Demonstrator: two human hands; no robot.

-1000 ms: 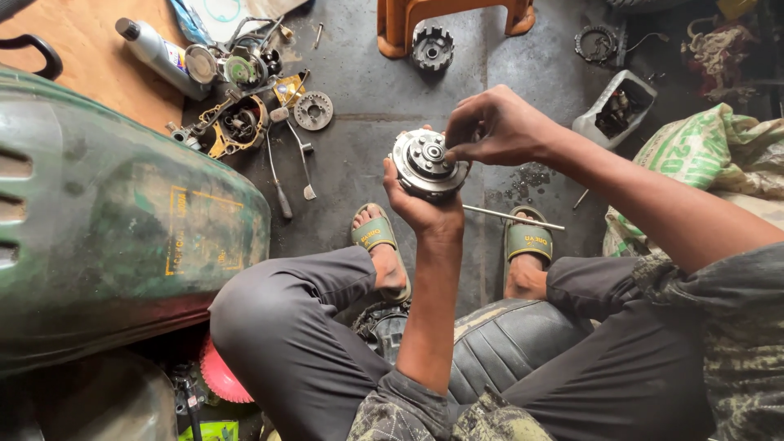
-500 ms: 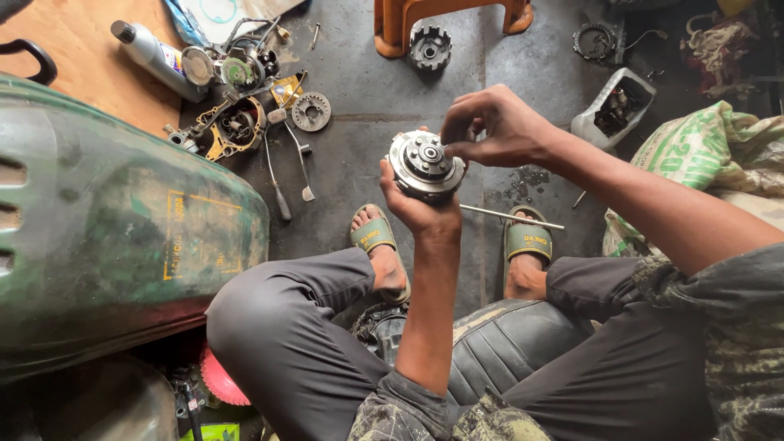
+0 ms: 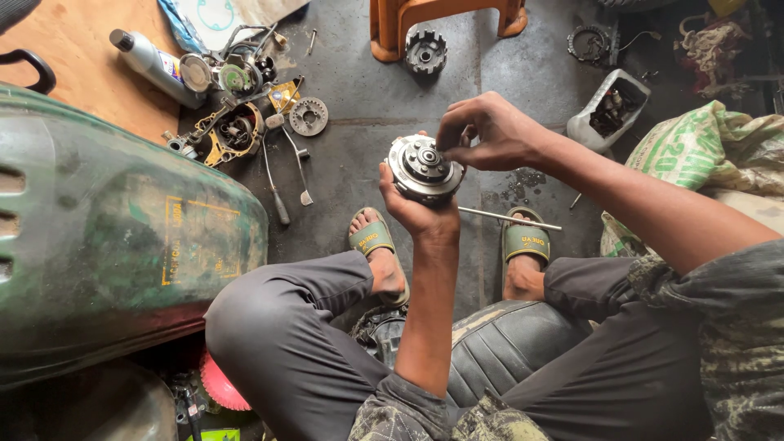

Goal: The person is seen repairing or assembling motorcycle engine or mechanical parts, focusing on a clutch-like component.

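Left hand: the left hand [image 3: 418, 214] cups a round metal clutch assembly [image 3: 424, 169] from below, palm under its rim, fingers wrapped up around the near side.
Right hand: the right hand [image 3: 488, 131] sits just above and to the right of the assembly, fingers bent, the fingertips [image 3: 448, 145] pinched narrow on the upper right edge of its face; whether a small part sits between them cannot be told.
Assembly, place: held in the air above the floor [image 3: 367, 73], between both hands, over the gap between the two sandalled feet.
Assembly, facing: its flat round face with the centre hub tilts up towards the camera and slightly left; it is a short disc-like drum, so its axis runs through the hub, from the left palm up towards the viewer.
Below the hands: a thin metal rod [image 3: 508, 218] lies on the floor just under the left wrist, running right towards the right sandal [image 3: 523, 242]; the left sandal [image 3: 371, 238] is just left of the wrist.
Containers: beyond the right hand, a grey plastic housing [image 3: 606, 114] lies open with dark small parts and wires inside. Far left of the left hand, an open engine cover [image 3: 226, 135] shows gears within, beside a spray can [image 3: 155, 67].
Beyond the hands: a toothed clutch basket [image 3: 425, 52] by the orange stool [image 3: 445, 18].
Left of the left hand: a green fuel tank [image 3: 106, 237].
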